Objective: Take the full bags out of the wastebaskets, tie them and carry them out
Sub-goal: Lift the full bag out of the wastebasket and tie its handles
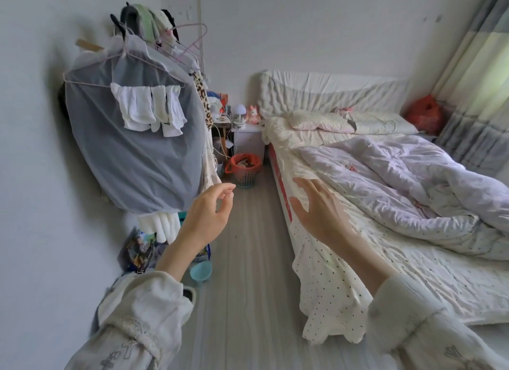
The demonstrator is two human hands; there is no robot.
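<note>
While both hands are raised empty, nothing is yet grasped.
Left hand [209,215]: fingers loosely curled, holding nothing.
Right hand [316,207]: spread open, readied for reaching.
Wastebasket [243,177]: at 12 o'clock on floor, beside bed [385,193].
Red bag [234,163]: lining it, visibly full.

Wastebasket [244,173] at centre frame: too small to make out what's in its red bag [242,162], just a dark jumble. Left base of the basket sits behind hanging clothes [132,138]. Nightstand [248,141] clutter above it is too small to identify, apart from a pink figurine. Second red bag [422,115] at upper right is partly behind the pillow [385,123]; its base is hidden. Both sleeves cut off by the bottom edge. Bed [413,245] runs off the right edge. Both hands slightly motion-blurred.
</note>
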